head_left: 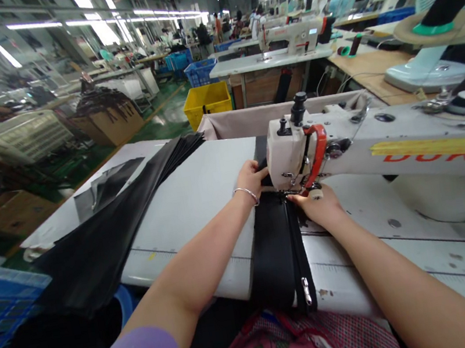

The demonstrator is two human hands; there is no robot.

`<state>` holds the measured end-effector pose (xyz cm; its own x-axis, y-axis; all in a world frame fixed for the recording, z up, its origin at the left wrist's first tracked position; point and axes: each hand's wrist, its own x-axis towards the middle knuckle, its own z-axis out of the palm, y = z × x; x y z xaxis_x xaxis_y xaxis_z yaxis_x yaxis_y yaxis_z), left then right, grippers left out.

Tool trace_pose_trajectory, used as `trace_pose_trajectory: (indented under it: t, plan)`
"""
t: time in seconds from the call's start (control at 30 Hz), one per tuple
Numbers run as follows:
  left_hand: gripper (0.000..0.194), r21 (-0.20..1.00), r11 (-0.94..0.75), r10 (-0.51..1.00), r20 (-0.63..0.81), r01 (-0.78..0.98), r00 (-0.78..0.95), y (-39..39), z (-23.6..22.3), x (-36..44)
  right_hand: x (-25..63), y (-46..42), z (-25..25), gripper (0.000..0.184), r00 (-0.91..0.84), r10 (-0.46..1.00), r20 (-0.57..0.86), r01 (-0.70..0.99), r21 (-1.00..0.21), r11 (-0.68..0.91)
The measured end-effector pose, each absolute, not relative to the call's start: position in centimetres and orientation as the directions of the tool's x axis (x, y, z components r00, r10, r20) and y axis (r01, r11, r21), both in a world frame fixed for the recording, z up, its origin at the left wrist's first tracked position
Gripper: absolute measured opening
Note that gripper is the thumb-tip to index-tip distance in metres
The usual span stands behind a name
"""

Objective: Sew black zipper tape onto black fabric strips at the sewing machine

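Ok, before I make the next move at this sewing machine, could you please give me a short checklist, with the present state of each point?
1. Black piece under the head of the sewing machine: ok.
2. Metal zipper pull away from the head: ok, it lies at the near end.
3. Left hand at the black piece: ok, beside the head.
4. Right hand at a safe distance from the stitching area: not ok, I think; its fingertips look very close.
5. Needle raised or lowered: cannot tell, too small.
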<state>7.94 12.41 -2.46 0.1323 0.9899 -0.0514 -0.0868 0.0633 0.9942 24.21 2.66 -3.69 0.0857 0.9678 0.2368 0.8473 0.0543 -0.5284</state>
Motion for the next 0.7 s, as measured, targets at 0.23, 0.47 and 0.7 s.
trace_pose_trajectory:
  t: [0.23,0.47,0.7]
  plan:
    - [0.035,0.954,0.149,0.983,-0.172,0.260,0.067,10.0,1.3,-6.2,26.1,-1.7,-1.0,0.027,0.007,0.993,0.121,0.822,-0.566,0.063]
    - [0.053,0.856,0.027,1.000,-0.025,0.516,-0.011,1.2,3.1,-14.6,23.1,-11.4,-0.2,0.027,-0.237,0.970,-0.047,0.761,-0.629,0.155]
    - [0.027,0.915,0.230,0.653,-0.397,0.330,0.645,-10.9,-3.0,-2.7,21.1,-14.9,-1.2,0.033,-0.305,0.952,0.024,0.826,-0.492,0.277]
